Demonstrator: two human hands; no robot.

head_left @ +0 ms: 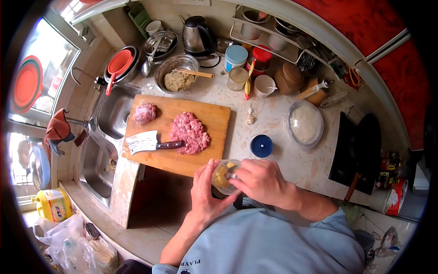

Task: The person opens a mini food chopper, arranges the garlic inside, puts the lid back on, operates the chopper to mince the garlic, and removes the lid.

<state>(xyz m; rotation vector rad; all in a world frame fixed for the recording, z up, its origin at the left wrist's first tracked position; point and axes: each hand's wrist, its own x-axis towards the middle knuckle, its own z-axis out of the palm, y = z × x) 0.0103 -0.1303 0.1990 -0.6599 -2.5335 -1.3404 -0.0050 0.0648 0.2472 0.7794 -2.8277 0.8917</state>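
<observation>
Close to my body, my left hand (204, 197) is wrapped round a small clear container (218, 191) with yellowish pieces in it. My right hand (265, 180) is over the container's opening, its fingers pinched down into the mouth; what they hold is hidden. Just beyond it, a round dark blue lid (261, 146) lies on the counter. To the left, a wooden cutting board (214, 123) bears minced meat (188, 130), a rolled piece of meat (145, 113) and a cleaver (142, 142), whose dark handle touches the mince.
A metal bowl (157, 75) with a beige mixture and chopsticks stands behind the board. At left is a double sink (102, 182). Garlic (250, 116), a covered oval bowl (305, 123) and a dark stove (340, 155) are to the right. An electric kettle (197, 34) stands at the back.
</observation>
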